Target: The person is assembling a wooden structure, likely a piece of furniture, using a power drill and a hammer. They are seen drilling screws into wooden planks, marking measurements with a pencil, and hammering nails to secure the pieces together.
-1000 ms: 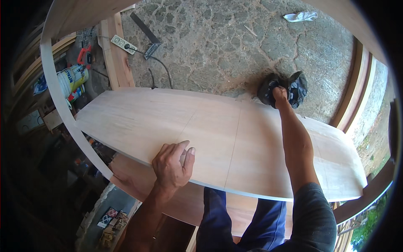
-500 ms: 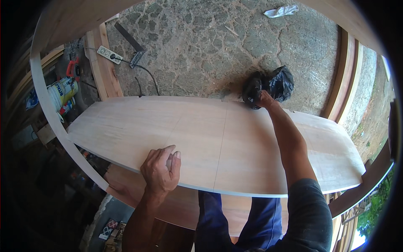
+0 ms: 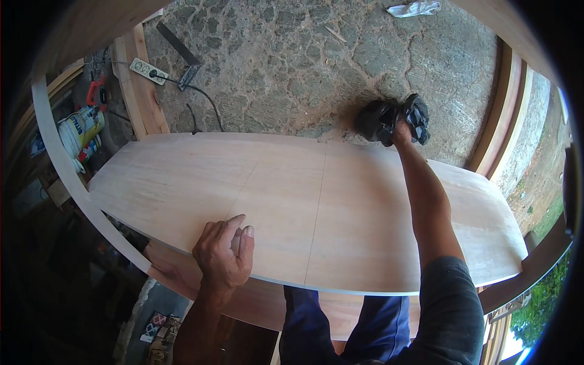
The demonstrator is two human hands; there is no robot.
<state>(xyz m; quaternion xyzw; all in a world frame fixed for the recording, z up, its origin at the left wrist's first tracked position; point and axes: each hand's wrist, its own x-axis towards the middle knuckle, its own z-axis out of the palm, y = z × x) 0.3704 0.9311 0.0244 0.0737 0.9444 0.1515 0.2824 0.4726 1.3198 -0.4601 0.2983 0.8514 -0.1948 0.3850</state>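
Two hands work one pale plywood panel (image 3: 316, 213); left hand (image 3: 224, 255) rests curled at its seven-o'clock edge, gripping nothing; right hand (image 3: 401, 131) clamps a black sander (image 3: 389, 118) at one o'clock; how much sanding remains cannot be told.

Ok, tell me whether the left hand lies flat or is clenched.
Flat: the left hand rests palm down, fingers loosely extended, on the near edge of the pale wooden panel.

Single head cam, fisheye, looking steeply down from above, close over wood panel (image 3: 316, 207), stone floor (image 3: 304, 67) beyond.
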